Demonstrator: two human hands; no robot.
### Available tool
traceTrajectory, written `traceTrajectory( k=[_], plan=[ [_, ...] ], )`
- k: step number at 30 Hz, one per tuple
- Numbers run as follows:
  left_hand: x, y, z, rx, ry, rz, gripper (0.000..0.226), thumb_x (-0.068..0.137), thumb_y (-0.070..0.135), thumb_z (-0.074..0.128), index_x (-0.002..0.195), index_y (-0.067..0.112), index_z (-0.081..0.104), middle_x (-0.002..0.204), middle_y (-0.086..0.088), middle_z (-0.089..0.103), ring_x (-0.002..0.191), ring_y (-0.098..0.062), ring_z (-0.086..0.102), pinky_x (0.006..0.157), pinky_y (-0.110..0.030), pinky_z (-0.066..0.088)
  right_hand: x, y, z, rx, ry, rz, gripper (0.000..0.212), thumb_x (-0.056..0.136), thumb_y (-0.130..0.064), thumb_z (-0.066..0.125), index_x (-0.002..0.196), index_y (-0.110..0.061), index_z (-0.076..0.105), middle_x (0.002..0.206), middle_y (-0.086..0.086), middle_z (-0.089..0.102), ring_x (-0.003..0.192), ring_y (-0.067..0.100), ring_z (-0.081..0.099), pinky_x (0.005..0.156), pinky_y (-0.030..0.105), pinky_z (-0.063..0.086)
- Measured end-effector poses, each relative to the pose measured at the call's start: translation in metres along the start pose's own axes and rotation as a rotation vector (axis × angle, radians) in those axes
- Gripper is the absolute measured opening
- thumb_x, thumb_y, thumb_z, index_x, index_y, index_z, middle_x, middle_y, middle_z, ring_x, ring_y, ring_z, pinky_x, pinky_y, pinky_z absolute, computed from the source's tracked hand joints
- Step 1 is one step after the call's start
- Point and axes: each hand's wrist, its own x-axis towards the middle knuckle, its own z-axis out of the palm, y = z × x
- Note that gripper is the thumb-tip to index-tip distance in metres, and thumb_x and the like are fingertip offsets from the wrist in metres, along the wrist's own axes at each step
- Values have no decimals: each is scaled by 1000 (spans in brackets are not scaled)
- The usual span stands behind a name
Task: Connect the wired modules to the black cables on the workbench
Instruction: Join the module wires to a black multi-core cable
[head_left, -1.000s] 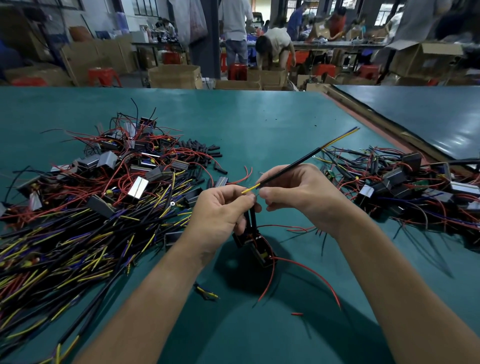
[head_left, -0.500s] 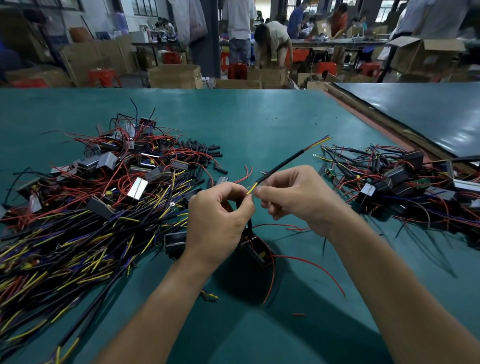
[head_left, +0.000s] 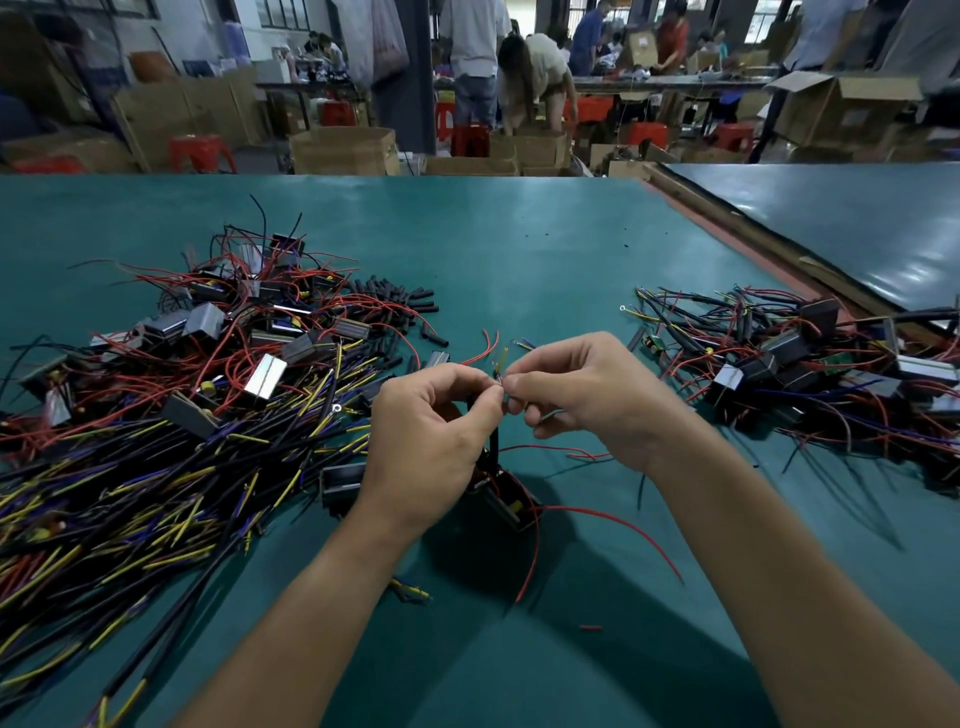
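The long black cable that slanted up and right from the hands a moment ago no longer shows; only a short yellow wire (head_left: 505, 356) stands above the fingertips. Far left on the teal counter (head_left: 519, 249) lies a heap of black cables (head_left: 130, 493). The left grip (head_left: 431, 436) and right grip (head_left: 587, 400) meet fingertip to fingertip, both pinching the yellow wire. A module (head_left: 506, 499) sits just below them, its red lead (head_left: 597, 514) trailing right. Further right lies a pile of wired modules (head_left: 805, 374).

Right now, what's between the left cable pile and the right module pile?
Head view: the left hand and right hand, pinching thin wire ends together, a black module just below them, its red wire trailing over the teal mat.
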Motion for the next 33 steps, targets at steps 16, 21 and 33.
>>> traceTrajectory(
  k=[16,21,33],
  plan=[
    [-2,1,-5,214,9,110,10,82,17,73,72,18,74,58,13,64,44,-2,45,46,-19,37,-2,0,6,-168,95,-31,20,90,-6,65,71,-4,74,58,2,68,50,8,58,50,21,52],
    [-2,5,-8,342,2,262,6,82,16,72,79,17,76,59,20,59,45,1,46,50,-14,34,-2,-2,6,-194,102,-62,21,88,-15,70,71,-5,77,62,3,70,50,8,57,52,21,52],
    [4,0,-5,136,-50,27,16,85,10,70,69,11,72,54,10,63,47,2,49,50,-15,38,8,9,12,-84,139,-47,28,86,-5,63,58,-8,66,54,1,60,45,11,48,52,25,47]
  ],
)
